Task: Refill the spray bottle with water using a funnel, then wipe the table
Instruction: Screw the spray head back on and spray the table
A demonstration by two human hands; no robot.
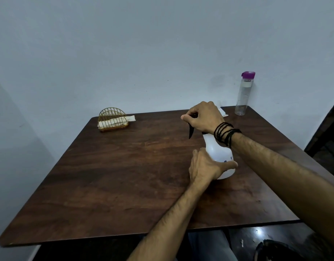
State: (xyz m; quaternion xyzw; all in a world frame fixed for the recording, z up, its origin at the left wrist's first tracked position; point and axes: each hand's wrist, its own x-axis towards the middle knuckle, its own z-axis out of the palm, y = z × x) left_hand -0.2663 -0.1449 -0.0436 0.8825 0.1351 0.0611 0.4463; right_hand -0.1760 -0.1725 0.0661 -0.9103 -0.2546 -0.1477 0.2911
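White spray bottle upright on dark wood worktop. Left hand grips its base, right hand curled over black sprayer head. Purple-cap water bottle at far right corner, gold wire napkin holder far left w/ white napkins.

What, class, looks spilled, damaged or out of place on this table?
Nothing stands out. The spray bottle stands upright, held by the left hand and right hand. The water bottle is upright and capped; the table shows no spill.
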